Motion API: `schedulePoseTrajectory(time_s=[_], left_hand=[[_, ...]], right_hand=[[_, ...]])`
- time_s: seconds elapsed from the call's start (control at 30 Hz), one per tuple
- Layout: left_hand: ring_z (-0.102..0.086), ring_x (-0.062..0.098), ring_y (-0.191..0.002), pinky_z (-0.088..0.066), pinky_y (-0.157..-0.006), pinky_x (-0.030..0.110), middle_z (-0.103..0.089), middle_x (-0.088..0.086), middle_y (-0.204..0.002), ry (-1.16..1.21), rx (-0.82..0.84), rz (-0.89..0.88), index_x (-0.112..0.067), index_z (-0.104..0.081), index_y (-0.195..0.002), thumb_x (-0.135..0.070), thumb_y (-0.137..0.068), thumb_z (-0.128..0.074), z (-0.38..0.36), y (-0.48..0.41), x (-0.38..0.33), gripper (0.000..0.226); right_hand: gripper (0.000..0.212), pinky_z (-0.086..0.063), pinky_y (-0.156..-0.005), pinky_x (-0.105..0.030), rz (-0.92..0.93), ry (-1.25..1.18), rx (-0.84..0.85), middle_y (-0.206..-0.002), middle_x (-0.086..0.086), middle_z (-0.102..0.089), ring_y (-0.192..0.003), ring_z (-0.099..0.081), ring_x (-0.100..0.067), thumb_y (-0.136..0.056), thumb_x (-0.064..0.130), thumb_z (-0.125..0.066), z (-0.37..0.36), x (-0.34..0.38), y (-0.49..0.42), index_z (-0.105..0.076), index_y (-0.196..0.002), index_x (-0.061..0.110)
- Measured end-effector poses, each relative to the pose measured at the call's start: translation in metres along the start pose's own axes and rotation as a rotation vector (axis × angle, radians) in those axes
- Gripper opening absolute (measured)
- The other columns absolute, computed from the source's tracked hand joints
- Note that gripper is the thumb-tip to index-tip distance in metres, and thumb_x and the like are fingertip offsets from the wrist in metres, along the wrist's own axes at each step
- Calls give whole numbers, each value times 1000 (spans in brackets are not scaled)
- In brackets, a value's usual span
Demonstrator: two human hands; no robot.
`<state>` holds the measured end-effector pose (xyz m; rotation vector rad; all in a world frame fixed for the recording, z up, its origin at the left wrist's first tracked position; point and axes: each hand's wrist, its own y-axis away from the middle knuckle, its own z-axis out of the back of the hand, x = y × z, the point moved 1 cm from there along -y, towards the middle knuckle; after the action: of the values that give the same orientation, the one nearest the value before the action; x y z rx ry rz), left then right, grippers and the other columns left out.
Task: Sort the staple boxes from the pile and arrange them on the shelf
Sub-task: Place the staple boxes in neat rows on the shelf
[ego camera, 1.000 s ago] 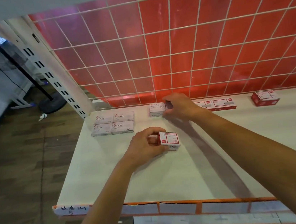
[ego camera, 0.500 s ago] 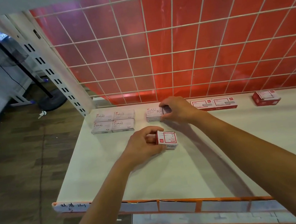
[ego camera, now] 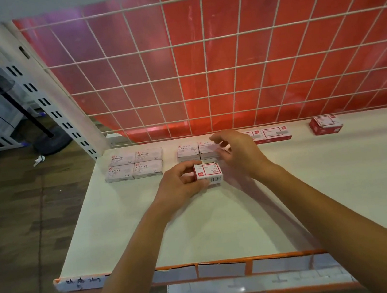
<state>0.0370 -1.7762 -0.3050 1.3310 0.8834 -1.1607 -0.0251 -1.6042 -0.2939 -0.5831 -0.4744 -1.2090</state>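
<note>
The white shelf (ego camera: 316,191) (orange front edge (ego camera: 227,261), red grid (ego camera: 226,68) behind) has wood floor (ego camera: 14,231) at its left. Staple boxes (ego camera: 133,165) sit back-left. The left hand (ego camera: 180,187) grips a small box (ego camera: 208,172); the right hand (ego camera: 240,156) hovers, fingers loosely spread, holding nothing.

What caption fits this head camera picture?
Left hand grips a red-and-white box at the shelf; right hand hovers by pale boxes.

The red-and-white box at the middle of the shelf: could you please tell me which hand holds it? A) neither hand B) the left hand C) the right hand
B: the left hand grips the red-and-white box at its left end, while the right hand hovers behind it, holding nothing.
</note>
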Motion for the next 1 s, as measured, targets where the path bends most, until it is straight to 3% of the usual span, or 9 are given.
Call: schedulePoseTrajectory(time_s=[0.13, 0.23, 0.37, 0.47, 0.53, 0.63, 0.8, 0.9, 1.0], left_hand=[[-70, 9, -88, -55, -69, 21, -72, -2, -98, 115, 30, 0, -19, -60, -110, 5, -81, -68, -14, -5, -5, 39], [-70, 14, -92, -57, -72, 27, -70, 3, -106, 191, 36, 2, -20, -58, -114, -2, -83, -67, -23, -10, -7, 38], [-70, 21, -94, -57, -72, 29, -70, 9, -107, 275, 21, 24, -12, -56, -120, -7, -90, -59, -37, -15, -7, 31], [-69, 33, -89, -59, -70, 43, -68, 20, -107, 295, 55, 15, 1, -54, -120, -10, -94, -53, -50, -17, -9, 28], [-67, 33, -81, -58, -71, 48, -68, 23, -101, 274, 53, 17, 2, -57, -114, -10, -95, -51, -57, -16, -13, 23], [-63, 32, -83, -53, -81, 50, -68, 20, -93, 238, 64, 26, -3, -65, -99, -15, -98, -48, -63, -16, -15, 21], [-67, 27, -93, -56, -83, 41, -69, 16, -104, 210, 175, 32, -3, -63, -115, -14, -97, -50, -65, -13, -13, 25], [-67, 27, -103, -56, -85, 38, -67, 10, -112, 178, 229, 44, -10, -59, -121, 0, -86, -64, -68, -10, -12, 37], [-66, 26, -105, -56, -86, 36, -67, 9, -114, 125, 231, 35, -11, -58, -121, -2, -84, -67, -71, -10, -12, 39]], right_hand=[[27, -48, -74, -12, -104, -163, 152, -114, 0, -65, -93, -58, -7, -93, 7, -53, 8, -7, 24, -63, -116, 15], [32, -47, -66, -7, -111, -237, 170, -111, 1, -66, -86, -58, -1, -92, 2, -49, 12, -12, 34, -64, -115, 18], [45, -55, -68, -20, -168, -352, 162, -118, 2, -60, -90, -62, -11, -90, 1, -53, 26, -18, 46, -50, -130, 21], [70, -57, -75, -38, -169, -441, 173, -129, -4, -49, -87, -62, -20, -83, 0, -61, 35, -21, 55, -34, -143, 24], [76, -55, -83, -42, -139, -422, 184, -135, -6, -45, -96, -61, -21, -79, 1, -65, 37, -22, 58, -33, -144, 26], [66, -57, -80, -38, -158, -441, 186, -126, -5, -53, -97, -63, -21, -79, 0, -67, 39, -25, 64, -45, -136, 26], [51, -59, -72, -40, -263, -525, 118, -105, -7, -60, -85, -67, -24, -79, 8, -73, 44, -28, 72, -53, -124, 23], [48, -60, -70, -37, -304, -574, 90, -102, -7, -60, -86, -66, -25, -82, 12, -71, 46, -29, 78, -53, -124, 26], [53, -59, -70, -33, -321, -553, 112, -106, -3, -61, -92, -64, -21, -83, 10, -69, 50, -36, 87, -50, -129, 28]])
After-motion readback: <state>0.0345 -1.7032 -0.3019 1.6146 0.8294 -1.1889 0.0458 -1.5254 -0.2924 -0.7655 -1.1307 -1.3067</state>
